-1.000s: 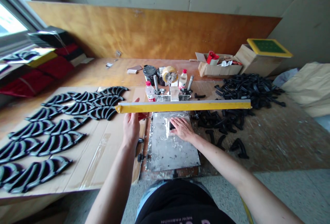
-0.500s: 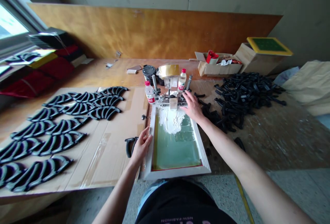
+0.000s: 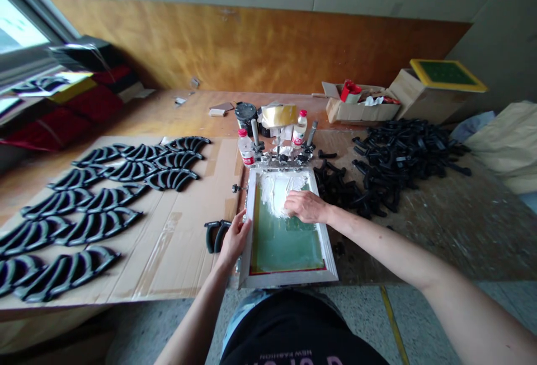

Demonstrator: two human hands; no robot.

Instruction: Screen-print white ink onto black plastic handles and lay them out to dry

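A screen printing frame (image 3: 289, 279) with green mesh lies flat before me, its far end at a metal hinge clamp (image 3: 283, 159). Thick white ink (image 3: 272, 188) is spread over the far part of the mesh. My left hand (image 3: 237, 237) is closed on the frame's left edge. Over the mesh, at the right border of the ink, my right hand (image 3: 307, 206) is closed in a pinch; its fingers hide most of the small squeegee it holds. A black curved plastic piece (image 3: 211, 236) lies just left of my left hand.
Rows of black curved pieces (image 3: 104, 224) lie on cardboard (image 3: 168, 247) at left. A heap of black parts (image 3: 403, 155) is at right. Behind the clamp stand two red-capped bottles (image 3: 299, 130), a dark tub (image 3: 245, 116) and a tape roll (image 3: 279, 116). An open carton (image 3: 361, 110) stands back right.
My right hand has come from the clamp down over the mesh, and its fingers have closed. The beige squeegee no longer stands at the clamp. My left hand stays at the frame's left edge.
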